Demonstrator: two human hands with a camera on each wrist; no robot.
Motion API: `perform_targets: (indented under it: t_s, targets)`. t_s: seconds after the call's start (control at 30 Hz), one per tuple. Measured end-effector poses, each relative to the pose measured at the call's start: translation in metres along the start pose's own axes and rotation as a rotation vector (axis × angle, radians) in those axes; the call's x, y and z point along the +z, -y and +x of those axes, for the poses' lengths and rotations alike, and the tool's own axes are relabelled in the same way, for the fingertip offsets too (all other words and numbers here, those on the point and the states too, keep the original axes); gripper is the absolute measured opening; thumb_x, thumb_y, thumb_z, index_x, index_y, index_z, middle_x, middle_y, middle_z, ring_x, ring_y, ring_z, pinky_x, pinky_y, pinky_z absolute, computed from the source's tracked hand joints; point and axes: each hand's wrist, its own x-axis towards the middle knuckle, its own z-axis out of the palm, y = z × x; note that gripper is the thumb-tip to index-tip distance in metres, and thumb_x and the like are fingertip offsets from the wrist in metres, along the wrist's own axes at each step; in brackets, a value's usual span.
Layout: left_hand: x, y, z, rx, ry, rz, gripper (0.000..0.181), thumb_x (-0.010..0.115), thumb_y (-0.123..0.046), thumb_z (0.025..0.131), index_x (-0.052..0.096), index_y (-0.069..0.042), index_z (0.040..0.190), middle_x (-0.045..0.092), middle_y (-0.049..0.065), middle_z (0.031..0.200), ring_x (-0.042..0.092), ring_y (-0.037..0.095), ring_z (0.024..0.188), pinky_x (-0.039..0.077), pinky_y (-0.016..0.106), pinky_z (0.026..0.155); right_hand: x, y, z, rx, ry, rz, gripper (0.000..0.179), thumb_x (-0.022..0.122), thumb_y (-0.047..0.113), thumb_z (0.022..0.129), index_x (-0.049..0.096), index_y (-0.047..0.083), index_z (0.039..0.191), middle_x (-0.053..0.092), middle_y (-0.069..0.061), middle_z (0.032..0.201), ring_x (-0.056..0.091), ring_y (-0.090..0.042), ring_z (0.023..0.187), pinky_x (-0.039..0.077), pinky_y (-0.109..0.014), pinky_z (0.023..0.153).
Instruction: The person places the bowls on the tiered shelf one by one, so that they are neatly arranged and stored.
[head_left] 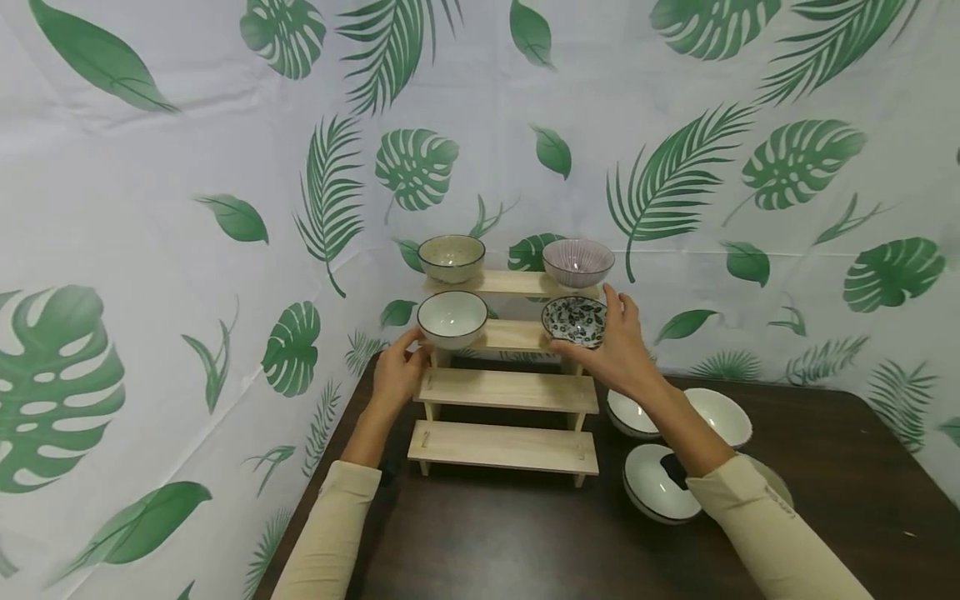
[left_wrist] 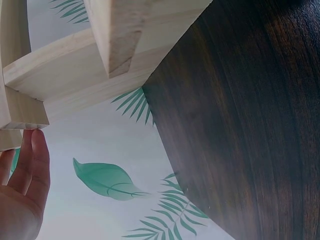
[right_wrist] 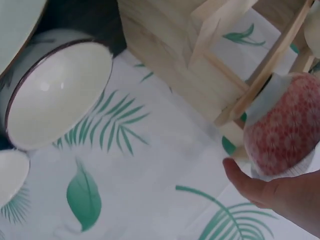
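My right hand (head_left: 618, 350) spans a small bowl (head_left: 574, 322) with a dark floral inside, thumb at its front and fingers along its right side. In the right wrist view this bowl's outside (right_wrist: 285, 127) is red and patterned, close over a wooden shelf. My left hand (head_left: 399, 371) is at the left end of the stepped wooden rack (head_left: 506, 390), just beside a white bowl (head_left: 452, 317) with a dark rim. The left wrist view shows its straight fingers (left_wrist: 37, 165) right at the end of a wooden board.
On the top shelf stand an olive-beige bowl (head_left: 452, 259) and a pinkish striped bowl (head_left: 578, 262). Several more bowls, among them a white one (head_left: 660, 483), sit on the dark table (head_left: 480, 542) right of the rack, under my right forearm. Leaf-patterned cloth (head_left: 480, 100) hangs close behind.
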Motion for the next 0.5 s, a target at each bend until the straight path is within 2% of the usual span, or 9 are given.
perform_targets:
  t_s: [0.27,0.5]
  targets:
    - [-0.001,0.001,0.001,0.002,0.018,0.002,0.037,0.065,-0.020,0.102,0.066,-0.020,0.139,0.078,0.013,0.083,0.074,0.025,0.074,0.051,0.038,0.070,-0.023,-0.007,-0.027,-0.008,0.032,-0.066,0.128,0.075,0.068,0.083,-0.006,0.015,0.167,0.004,-0.030,0.169,0.016,-0.056,0.152,0.031,-0.080,0.107]
    - [-0.001,0.002,0.001,0.006,0.014,0.002,0.036,0.065,-0.020,0.102,0.067,-0.021,0.137,0.078,0.013,0.083,0.073,0.024,0.073,0.049,0.035,0.068,-0.032,-0.013,-0.053,-0.005,0.061,-0.090,0.130,0.078,0.066,0.081,-0.005,0.016,0.167,0.007,-0.028,0.169,0.016,-0.054,0.153,0.029,-0.080,0.107]
